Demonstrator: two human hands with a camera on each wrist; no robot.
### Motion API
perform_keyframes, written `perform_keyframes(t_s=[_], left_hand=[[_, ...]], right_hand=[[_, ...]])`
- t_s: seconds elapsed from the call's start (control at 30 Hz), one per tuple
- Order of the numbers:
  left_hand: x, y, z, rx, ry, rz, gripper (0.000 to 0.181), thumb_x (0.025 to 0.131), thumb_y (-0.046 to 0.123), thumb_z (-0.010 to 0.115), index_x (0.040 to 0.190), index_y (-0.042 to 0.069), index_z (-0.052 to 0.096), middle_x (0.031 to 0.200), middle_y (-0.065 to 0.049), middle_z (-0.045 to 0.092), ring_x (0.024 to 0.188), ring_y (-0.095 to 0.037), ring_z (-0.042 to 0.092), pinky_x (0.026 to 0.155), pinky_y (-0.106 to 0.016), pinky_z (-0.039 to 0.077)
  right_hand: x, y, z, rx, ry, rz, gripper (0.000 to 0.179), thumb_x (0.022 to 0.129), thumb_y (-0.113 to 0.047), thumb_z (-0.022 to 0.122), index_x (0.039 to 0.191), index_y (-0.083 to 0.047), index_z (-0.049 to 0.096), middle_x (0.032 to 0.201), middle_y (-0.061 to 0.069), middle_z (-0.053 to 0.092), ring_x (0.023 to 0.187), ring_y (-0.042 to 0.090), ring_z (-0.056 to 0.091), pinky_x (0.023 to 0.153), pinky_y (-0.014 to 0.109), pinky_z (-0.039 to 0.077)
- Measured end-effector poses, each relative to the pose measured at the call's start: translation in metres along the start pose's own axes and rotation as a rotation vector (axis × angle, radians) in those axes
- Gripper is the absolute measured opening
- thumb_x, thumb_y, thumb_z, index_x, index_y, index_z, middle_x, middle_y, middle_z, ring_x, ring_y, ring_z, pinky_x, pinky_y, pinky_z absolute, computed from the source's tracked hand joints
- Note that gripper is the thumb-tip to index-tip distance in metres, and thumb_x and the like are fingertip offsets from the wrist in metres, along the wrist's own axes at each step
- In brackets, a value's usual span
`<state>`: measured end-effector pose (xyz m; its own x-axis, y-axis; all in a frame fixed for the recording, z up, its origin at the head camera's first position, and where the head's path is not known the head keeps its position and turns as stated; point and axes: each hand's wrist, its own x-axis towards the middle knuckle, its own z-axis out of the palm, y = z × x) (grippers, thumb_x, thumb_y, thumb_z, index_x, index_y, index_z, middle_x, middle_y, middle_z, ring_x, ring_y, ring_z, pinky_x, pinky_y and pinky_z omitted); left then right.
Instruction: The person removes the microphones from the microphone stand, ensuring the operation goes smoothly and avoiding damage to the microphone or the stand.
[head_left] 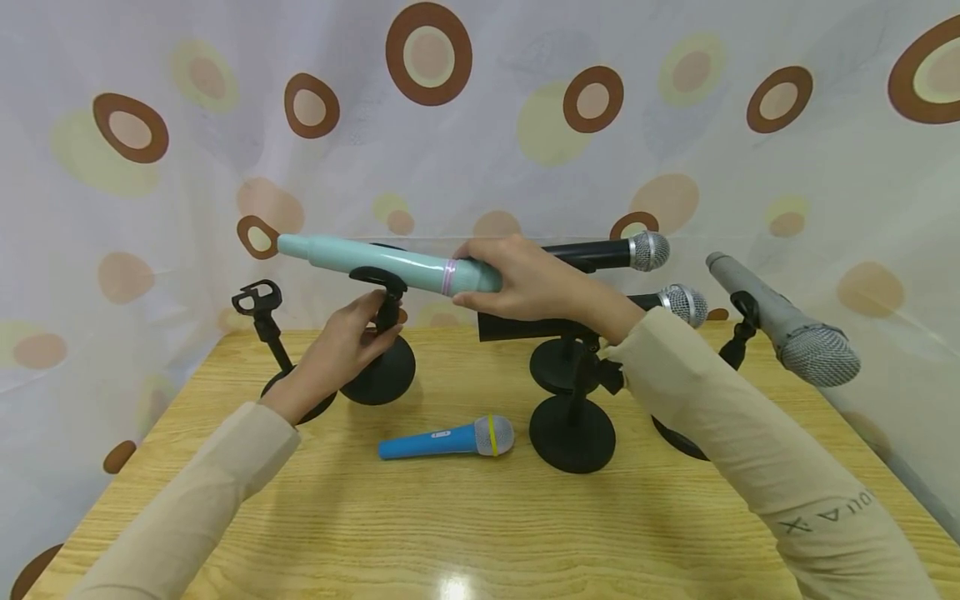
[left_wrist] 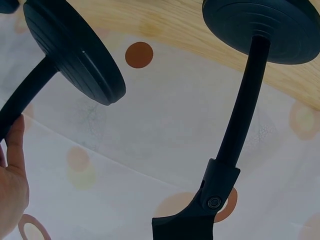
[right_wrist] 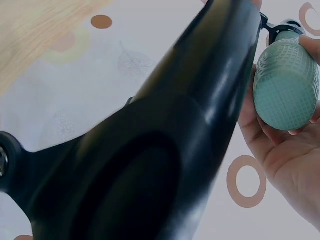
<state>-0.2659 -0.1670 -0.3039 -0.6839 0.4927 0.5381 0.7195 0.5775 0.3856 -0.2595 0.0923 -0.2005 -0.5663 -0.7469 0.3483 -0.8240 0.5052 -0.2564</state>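
Observation:
A teal microphone [head_left: 360, 260] with a pink band lies nearly level in the clip [head_left: 377, 275] of a black desk stand [head_left: 378, 375]. My right hand [head_left: 521, 279] grips its head end, thumb and fingers on opposite sides. In the right wrist view, the grille of the teal microphone [right_wrist: 285, 90] shows beside the palm of the right hand [right_wrist: 280, 150]. Just beneath the clip, my left hand [head_left: 345, 342] holds the upper stem of that stand. In the left wrist view, the left hand [left_wrist: 12, 185] is partly cut off at the stem.
An unoccupied stand [head_left: 262, 308] is at the left. A blue microphone [head_left: 435, 442] lies on the wooden table [head_left: 360, 533]. Two black microphones, one upper [head_left: 618, 252] and one lower [head_left: 517, 327], rest on stands behind my right arm; a grey microphone [head_left: 772, 304] is on a stand at far right.

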Motion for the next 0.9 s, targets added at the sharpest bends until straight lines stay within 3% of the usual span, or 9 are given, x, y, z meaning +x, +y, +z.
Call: perform_keyframes(t_s=[0.3,0.9], left_hand=[[-0.0006,-0.0012,-0.0010,0.012,0.001,0.026,0.024,0.090,0.009,0.055,0.112,0.006,0.046,0.106,-0.012,0.060,0.098,-0.026,0.063,0.075,-0.032,0.056],[-0.0008,-0.0079,-0.0001,0.028,-0.030,0.013,0.027,0.092,0.013,0.052,0.117,0.007,0.044,0.110,-0.012,0.060,0.102,-0.027,0.062,0.079,-0.033,0.055]], right_hand=[[-0.0046,-0.0025,-0.0045,0.059,-0.027,0.012,0.038,0.085,-0.024,0.062,0.115,-0.002,0.055,0.102,0.012,0.062,0.076,0.017,0.057,0.065,0.027,0.048],[-0.0074,-0.0061,-0.0048,0.035,-0.023,0.047,0.038,0.084,-0.027,0.062,0.113,-0.003,0.057,0.101,0.011,0.062,0.076,0.018,0.056,0.065,0.028,0.047]])
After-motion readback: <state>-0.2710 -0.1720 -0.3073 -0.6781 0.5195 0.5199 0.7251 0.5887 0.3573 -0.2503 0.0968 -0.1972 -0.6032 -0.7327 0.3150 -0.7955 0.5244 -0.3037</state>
